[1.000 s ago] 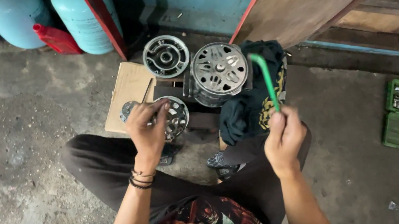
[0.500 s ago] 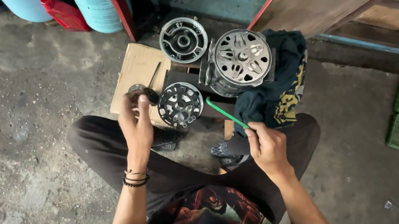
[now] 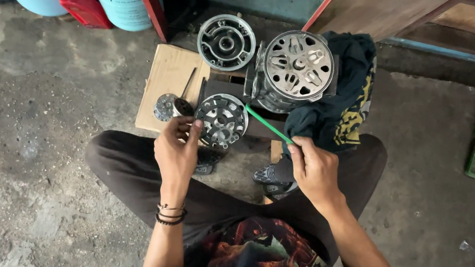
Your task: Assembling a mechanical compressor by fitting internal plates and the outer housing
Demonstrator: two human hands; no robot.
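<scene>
Hands (image 3: 176,149) on motor cover (image 3: 222,120), green rod (image 3: 268,124).

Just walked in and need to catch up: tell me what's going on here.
A person sits cross-legged on a concrete floor. The left hand grips the edge of a round metal end plate standing on its rim. The right hand holds a thin green tool, its tip pointing at a ribbed motor housing resting on a dark cloth. Another round cover lies by a cardboard sheet.

head view, steeply downward, near hands (image 3: 241,158)
</scene>
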